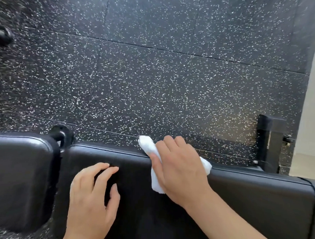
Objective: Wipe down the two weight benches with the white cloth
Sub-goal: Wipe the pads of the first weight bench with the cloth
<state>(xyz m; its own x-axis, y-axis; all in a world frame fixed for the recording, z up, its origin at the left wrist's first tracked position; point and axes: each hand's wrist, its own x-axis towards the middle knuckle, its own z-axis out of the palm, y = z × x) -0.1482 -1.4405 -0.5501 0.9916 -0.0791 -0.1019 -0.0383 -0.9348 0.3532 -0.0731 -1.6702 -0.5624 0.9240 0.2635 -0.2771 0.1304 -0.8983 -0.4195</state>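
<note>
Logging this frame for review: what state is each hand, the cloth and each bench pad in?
Right hand: pressing the white cloth on the long pad's far edge.
White cloth: bunched, draped over that edge.
Left hand: empty, fingers spread, resting on the long pad.
Short pad: untouched.

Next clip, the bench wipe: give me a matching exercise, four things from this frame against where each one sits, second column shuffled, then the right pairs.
Column one:
1. white cloth
2. left hand
3. right hand
4. small seat pad

Column two:
A. left of the gap, beside the long pad
B. spread bare on the long pad's top
C. draped over the long pad's far edge
D. pressing the cloth down

Pairs: 1-C, 2-B, 3-D, 4-A
</note>
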